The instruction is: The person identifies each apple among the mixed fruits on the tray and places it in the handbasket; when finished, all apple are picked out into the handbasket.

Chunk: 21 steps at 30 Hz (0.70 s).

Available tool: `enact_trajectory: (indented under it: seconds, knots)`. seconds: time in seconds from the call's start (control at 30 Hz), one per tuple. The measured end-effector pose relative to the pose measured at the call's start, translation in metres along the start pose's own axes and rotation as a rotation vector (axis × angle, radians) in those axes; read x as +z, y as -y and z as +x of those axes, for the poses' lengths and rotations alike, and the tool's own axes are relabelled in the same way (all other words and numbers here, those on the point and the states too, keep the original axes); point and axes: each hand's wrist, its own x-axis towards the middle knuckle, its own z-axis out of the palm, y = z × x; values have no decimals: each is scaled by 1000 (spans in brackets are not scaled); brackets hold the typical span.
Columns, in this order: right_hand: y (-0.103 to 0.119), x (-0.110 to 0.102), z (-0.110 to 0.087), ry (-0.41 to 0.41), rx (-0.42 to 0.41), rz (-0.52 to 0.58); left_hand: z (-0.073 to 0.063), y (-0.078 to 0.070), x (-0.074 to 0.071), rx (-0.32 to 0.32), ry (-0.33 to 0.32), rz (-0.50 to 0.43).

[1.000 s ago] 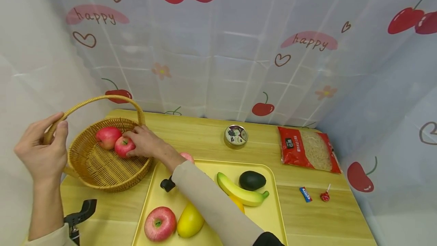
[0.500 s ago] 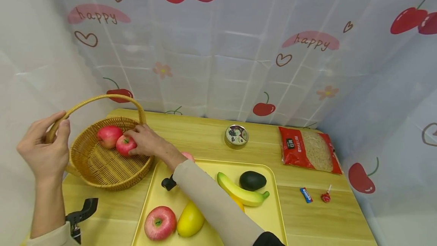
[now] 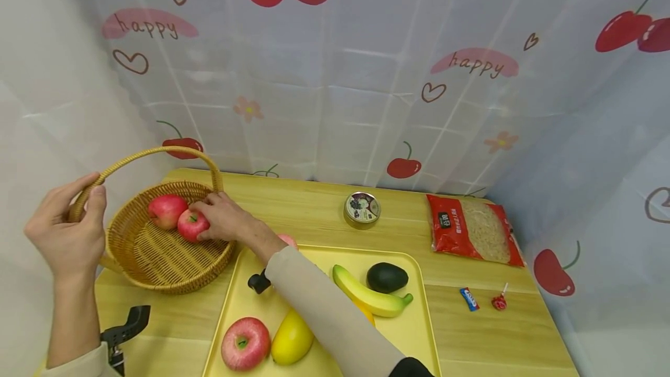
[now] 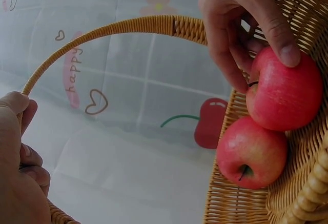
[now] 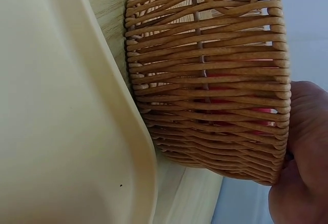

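Note:
My left hand (image 3: 70,228) grips the arched handle (image 3: 152,151) of a brown wicker basket (image 3: 162,258) at the table's left. Inside the basket my right hand (image 3: 226,218) holds a red apple (image 3: 192,226), its thumb on the apple's skin in the left wrist view. A second red apple (image 4: 251,153) lies right against the first one. From the right wrist, the basket's woven side (image 5: 210,80) hides most of both apples, and only part of the right hand (image 5: 307,147) shows past the rim.
A yellow tray (image 3: 426,319) beside the basket bears a large apple (image 3: 245,343), a yellow mango-like fruit (image 3: 292,339), a banana (image 3: 371,295) and a dark avocado (image 3: 387,277). Behind it stands a round tin (image 3: 362,209). A red food packet (image 3: 473,228), small wrapped candy (image 3: 469,298) and lollipop (image 3: 499,301) lie right.

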Motion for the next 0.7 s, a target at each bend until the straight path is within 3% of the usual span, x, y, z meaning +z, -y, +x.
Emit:
enact_trajectory:
  seconds: [0.27,0.7]
  knots:
    - [-2,-10,-5,45,-2,134,0,0,0,-4,-9,1]
    - [-8,-42,-33,1,-106,168,1,-4,2,-2,-16,7]
